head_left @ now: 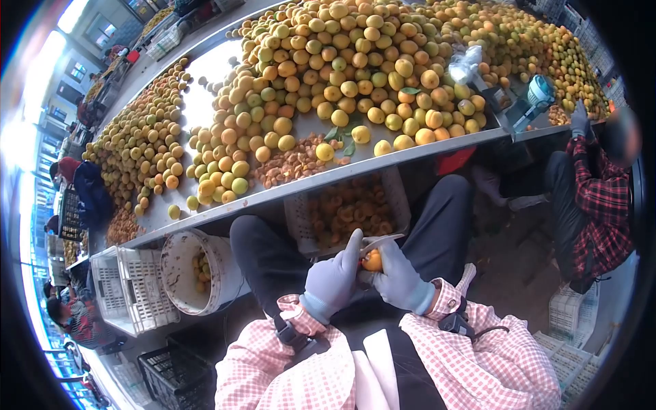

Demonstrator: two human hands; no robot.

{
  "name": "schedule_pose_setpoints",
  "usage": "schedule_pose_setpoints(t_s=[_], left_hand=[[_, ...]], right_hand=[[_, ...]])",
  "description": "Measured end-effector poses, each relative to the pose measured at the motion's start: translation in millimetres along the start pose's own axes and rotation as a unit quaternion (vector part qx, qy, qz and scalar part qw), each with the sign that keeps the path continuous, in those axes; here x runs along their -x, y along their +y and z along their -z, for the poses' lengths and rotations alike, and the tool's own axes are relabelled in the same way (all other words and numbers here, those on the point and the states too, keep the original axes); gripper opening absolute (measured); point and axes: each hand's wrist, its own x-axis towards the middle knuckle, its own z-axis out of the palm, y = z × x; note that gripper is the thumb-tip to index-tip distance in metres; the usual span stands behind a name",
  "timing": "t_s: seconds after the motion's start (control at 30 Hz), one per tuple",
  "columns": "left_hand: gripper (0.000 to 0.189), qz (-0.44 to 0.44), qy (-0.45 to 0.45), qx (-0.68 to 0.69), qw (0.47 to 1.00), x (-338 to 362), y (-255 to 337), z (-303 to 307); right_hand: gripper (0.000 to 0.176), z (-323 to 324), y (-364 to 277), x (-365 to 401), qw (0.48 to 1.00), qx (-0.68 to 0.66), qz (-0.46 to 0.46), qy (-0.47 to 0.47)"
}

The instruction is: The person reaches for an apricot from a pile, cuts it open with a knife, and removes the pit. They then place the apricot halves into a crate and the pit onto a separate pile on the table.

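Both my hands wear pale grey-blue gloves and meet above my lap. My left hand (333,281) is closed, its thumb pointing up, beside an orange-yellow apricot (372,260) that is pinched between the two hands. My right hand (402,279) is closed on a small knife (383,239), whose pale blade lies across the top of the apricot; the handle is hidden. Just beyond my hands, under the table edge, a white crate (298,222) holds many opened apricot halves (352,208).
Whole apricots (328,61) are heaped on the metal table (314,192), with a pile of brown pits (290,164) near its edge. A white bucket (176,294) and white crates (140,280) stand at left. A co-worker in a checked shirt (605,205) sits at right.
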Motion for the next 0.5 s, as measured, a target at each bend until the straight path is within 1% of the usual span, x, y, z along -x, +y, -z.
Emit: schedule_pose_setpoints(t_s=[0.03,0.07,0.1,0.17,0.2,0.23,0.27,0.3,0.33,0.37,0.4,0.43,0.5], left_hand=[[0.086,0.02,-0.002,-0.006,1.0,-0.4,-4.1,-11.7],[0.089,0.041,-0.003,-0.013,0.999,0.3,-7.9,-20.5],[0.089,0.043,-0.002,-0.014,0.999,0.0,-10.7,-25.6],[0.089,0.054,0.013,0.063,0.996,-1.8,-15.3,-33.0],[0.089,0.055,0.014,0.064,0.996,-3.5,-14.9,-27.7],[0.087,0.076,-0.023,0.14,0.987,-4.9,-13.2,-16.4],[0.085,0.095,-0.061,0.215,0.97,-7.3,-12.2,-5.5],[0.085,0.094,-0.061,0.216,0.97,-11.9,-12.7,3.0],[0.083,0.082,-0.078,0.312,0.943,-16.8,-13.4,10.9],[0.082,0.068,-0.092,0.406,0.907,-20.9,-13.7,17.6],[0.082,0.124,-0.14,0.484,0.855,-24.1,-14.8,23.7],[0.082,0.121,-0.139,0.485,0.855,-26.8,-13.8,26.2],[0.081,0.153,-0.123,0.623,0.757,-31.1,-10.6,29.4]], right_hand=[[0.044,-3.3,5.1,-0.8,0.999,0.04,-0.002,0.013],[0.044,-6.8,9.7,-2.3,0.999,0.038,-0.002,0.011],[0.044,-8.9,13.8,-6.0,0.998,0.059,0.0,0.026],[0.043,-6.0,15.3,-12.2,0.996,0.082,0.003,0.04],[0.043,-0.7,12.1,-15.1,0.994,0.1,0.013,0.034],[0.043,3.6,10.9,-16.9,0.992,0.118,0.022,0.029],[0.043,7.4,13.7,-18.1,0.996,0.086,0.0,0.019],[0.043,12.8,16.5,-21.5,0.996,0.087,0.0,0.021],[0.044,18.7,18.9,-24.5,0.99,-0.109,-0.072,-0.051],[0.045,24.1,20.2,-25.3,0.937,-0.298,-0.139,-0.12],[0.046,28.8,18.2,-25.9,0.93,-0.314,-0.14,-0.131],[0.046,31.9,14.1,-27.4,0.931,-0.31,-0.139,-0.129],[0.048,34.4,2.3,-30.5,0.92,-0.357,-0.127,-0.1]])
